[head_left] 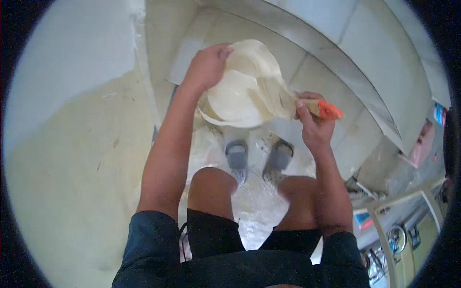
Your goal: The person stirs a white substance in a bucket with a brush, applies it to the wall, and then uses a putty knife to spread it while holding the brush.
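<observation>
A cream-coloured, coated container (pixel 235 96) with an uneven rim is held out in front of me, above my feet. At its upper left edge, my left hand (pixel 211 65) grips the rim with the fingers curled over it. On the right, my right hand (pixel 314 117) is closed round a brush (pixel 312 106) whose handle end is orange-red. The brush's broad end lies against the right side of the container's opening. Pale material coats the inside.
A large pale panel (pixel 72 153) with a yellowish coated area stands at the left. Curved pale walls (pixel 350 77) run across the top and right. Wet plastic-like sheeting (pixel 249 197) lies around my grey slippers (pixel 237 156). A light frame (pixel 384 240) is at the lower right.
</observation>
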A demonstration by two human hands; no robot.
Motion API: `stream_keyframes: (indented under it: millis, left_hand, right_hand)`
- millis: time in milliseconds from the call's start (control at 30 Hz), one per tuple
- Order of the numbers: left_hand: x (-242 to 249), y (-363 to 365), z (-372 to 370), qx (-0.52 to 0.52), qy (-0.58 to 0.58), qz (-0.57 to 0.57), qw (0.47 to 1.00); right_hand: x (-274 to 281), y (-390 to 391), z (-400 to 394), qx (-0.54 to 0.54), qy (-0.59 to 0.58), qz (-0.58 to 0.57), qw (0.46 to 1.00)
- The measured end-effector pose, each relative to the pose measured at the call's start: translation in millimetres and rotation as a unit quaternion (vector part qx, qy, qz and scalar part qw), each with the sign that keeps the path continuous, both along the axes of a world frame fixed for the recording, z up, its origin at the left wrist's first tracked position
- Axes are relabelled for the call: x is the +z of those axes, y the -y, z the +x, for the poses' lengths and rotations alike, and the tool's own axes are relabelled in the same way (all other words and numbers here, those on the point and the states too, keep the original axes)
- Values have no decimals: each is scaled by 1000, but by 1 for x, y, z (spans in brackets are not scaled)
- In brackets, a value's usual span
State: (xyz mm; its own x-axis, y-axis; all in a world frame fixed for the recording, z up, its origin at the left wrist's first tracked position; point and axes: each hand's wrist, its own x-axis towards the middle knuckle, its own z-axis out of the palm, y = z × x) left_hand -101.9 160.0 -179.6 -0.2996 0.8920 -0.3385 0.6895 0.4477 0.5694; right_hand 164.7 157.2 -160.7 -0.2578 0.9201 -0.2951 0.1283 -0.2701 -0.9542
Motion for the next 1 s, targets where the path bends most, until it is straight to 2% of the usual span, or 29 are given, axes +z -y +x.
stream_keyframes:
  millis: [33,100,167,233,300,367,433,533,633,933,1000]
  left_hand:
    - [2,-2,-4,5,-12,10,1000]
    - [5,-5,-10,-28,8,-9,1000]
    - [6,-8,-15,-25,5,-4,1000]
    - [10,-11,-16,-56,23,-19,998]
    - [6,-15,-15,-64,27,0,998]
    - [0,-17,-16,-67,32,15,997]
    - [-2,-22,-16,-113,5,38,993]
    - [3,-20,-13,-102,-11,10,995]
    - [-4,-18,-13,-114,-15,32,993]
    - [5,-9,12,-98,-31,-1,995]
    - [0,-12,10,-105,-34,-10,994]
  right_hand:
    - [-5,-3,-5,58,29,49,997]
    - [-4,-15,-13,98,34,51,993]
    - [-1,-25,-17,223,70,25,972]
    - [-7,-30,-22,227,61,59,970]
    - [-8,-35,-24,277,92,90,952]
    - [-8,-36,-28,285,96,111,947]
    - [-7,-38,-32,295,100,128,942]
    - [-12,-37,-30,320,105,177,925]
    - [-18,-40,-30,359,115,207,903]
    - [-41,-23,-38,388,115,136,904]
    - [-47,-22,-38,349,82,95,929]
